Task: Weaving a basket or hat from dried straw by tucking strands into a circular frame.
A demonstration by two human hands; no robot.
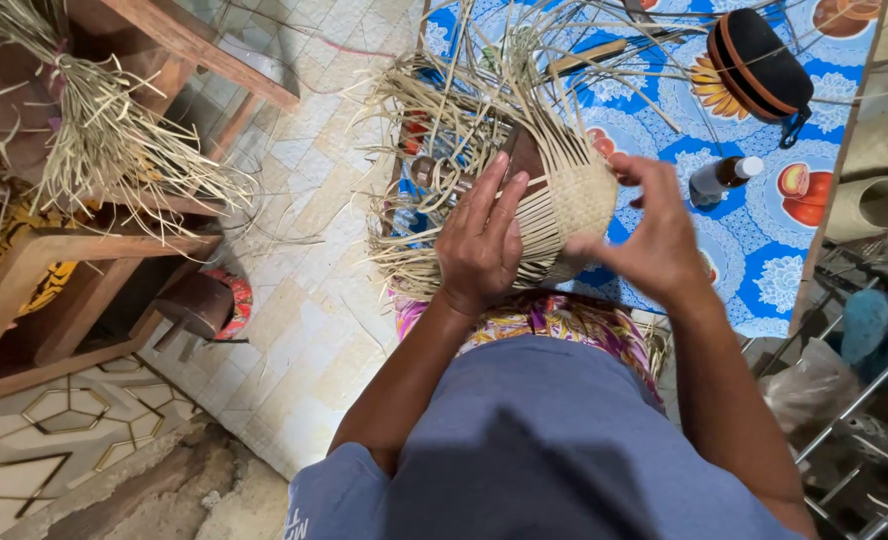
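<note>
A half-woven straw basket (564, 205) rests against my lap, with several loose pale strands (444, 110) fanning out from its open end. My left hand (481, 240) lies flat on the basket's unwoven side, fingers pressing the strands down. My right hand (649, 230) pinches the woven edge of the basket on its right side. Both hands are touching the basket.
A blue floral cloth (764, 240) covers the surface ahead, bearing a small brown bottle with a white cap (721, 178) and a black pouch (759, 62). A wooden rack (74, 260) with a bundle of dry straw (114, 140) stands left. A metal wire rack (864, 400) is right.
</note>
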